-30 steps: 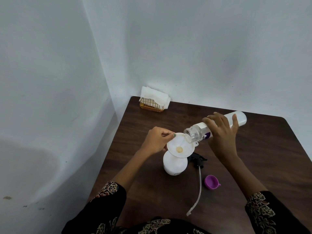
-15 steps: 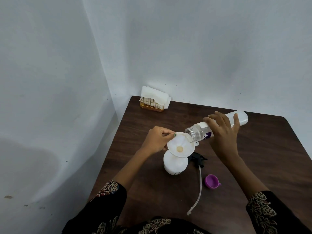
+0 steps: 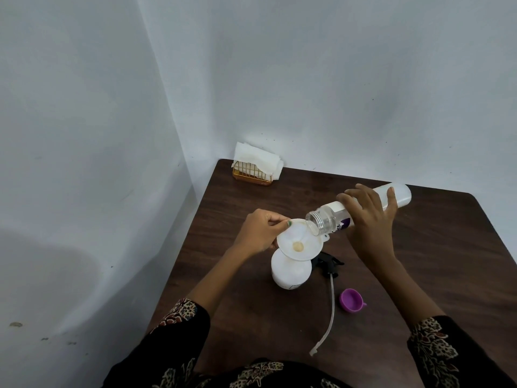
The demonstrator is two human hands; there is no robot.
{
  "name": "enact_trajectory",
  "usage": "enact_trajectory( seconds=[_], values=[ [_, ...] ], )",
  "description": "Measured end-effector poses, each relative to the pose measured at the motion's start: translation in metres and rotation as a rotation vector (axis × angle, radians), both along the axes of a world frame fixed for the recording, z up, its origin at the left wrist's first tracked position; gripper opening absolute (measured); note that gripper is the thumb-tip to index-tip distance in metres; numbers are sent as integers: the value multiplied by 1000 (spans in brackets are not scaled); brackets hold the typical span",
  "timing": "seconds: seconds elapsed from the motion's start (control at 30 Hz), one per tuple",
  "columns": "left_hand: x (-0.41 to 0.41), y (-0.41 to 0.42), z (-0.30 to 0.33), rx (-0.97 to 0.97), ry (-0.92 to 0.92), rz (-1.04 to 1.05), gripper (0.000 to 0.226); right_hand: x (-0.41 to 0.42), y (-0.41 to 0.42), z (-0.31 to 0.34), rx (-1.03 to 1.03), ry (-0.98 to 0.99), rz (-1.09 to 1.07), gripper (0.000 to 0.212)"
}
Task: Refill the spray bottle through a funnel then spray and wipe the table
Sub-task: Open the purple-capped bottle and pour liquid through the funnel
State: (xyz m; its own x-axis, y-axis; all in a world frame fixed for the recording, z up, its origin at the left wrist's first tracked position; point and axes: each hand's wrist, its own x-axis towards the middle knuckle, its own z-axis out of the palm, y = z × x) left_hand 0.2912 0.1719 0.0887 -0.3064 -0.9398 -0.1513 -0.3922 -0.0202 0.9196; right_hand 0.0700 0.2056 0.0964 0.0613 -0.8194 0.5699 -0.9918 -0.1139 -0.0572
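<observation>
A white spray bottle (image 3: 291,273) stands on the dark wooden table (image 3: 419,261) with a white funnel (image 3: 296,242) in its neck. My left hand (image 3: 258,232) pinches the funnel's left rim. My right hand (image 3: 369,219) grips a clear refill bottle (image 3: 400,196) with a white and purple label. The bottle is tipped almost flat, its open mouth over the funnel's right edge. The black spray head (image 3: 327,263) with its long dip tube (image 3: 330,309) lies on the table to the right of the spray bottle.
A purple cap (image 3: 351,300) lies open side up near the dip tube. A gold wire holder with white paper napkins (image 3: 256,165) stands in the table's far left corner, against the white walls.
My right hand has raised the refill bottle's base end slightly and shifted it a little right. The mouth stays over the funnel. My left hand has not moved.
</observation>
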Motion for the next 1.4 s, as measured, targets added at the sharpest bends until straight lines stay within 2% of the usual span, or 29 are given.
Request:
enact_trajectory(
  seconds=[0.63, 1.07, 1.13, 1.23, 1.4],
  values=[
    [0, 0, -2, -20, -52, -7, 22, 1, 2, 4, -18, 12, -6, 49],
    [1, -1, -2, -28, -73, -13, 24, 1, 1, 2, 8, -24, -17, 55],
    [1, -2, -4, -25, -82, -12, 24, 4, 2, 3, 33, -80, -16, 52],
    [1, -1, -3, -48, -98, 0, 33, 7, 1, 8, 81, -263, -20, 42],
    [-4, -2, 14, -105, -115, 51, 55, 11, -1, 30, 150, -780, -22, 54]
  ],
)
